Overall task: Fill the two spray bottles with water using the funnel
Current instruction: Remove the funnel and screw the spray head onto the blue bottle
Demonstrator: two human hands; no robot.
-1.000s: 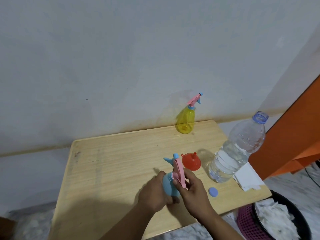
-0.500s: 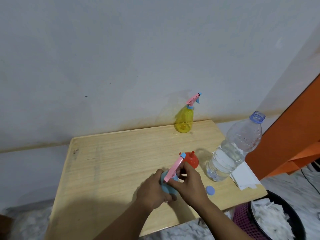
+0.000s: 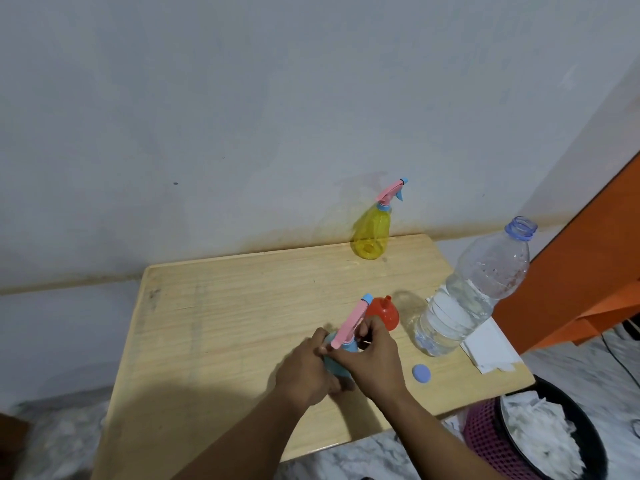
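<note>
The wooden table (image 3: 242, 306) is seen carrying everything. At its right edge the big water bottle (image 3: 474, 292) is stood uncapped and about half full, its blue cap (image 3: 421, 373) laid flat just in front. The yellow spray bottle (image 3: 371, 233) is parked at the far edge by the wall, sprayer head still on, nozzle aimed right. Near the front centre, the blue spray bottle (image 3: 337, 358) is clasped round its body by the left hand (image 3: 304, 372), while its pink sprayer head (image 3: 349, 323) is pinched at the collar by the right hand (image 3: 374, 358).

A second ago that head was turned with its nozzle to the left; now it has been swung round, and its long axis is slanted up and away towards the red funnel (image 3: 382, 315), which is stood mouth-down just behind. The head is judged to be mid-unscrewing, so the neck is not yet open and no pouring can be begun.
</note>
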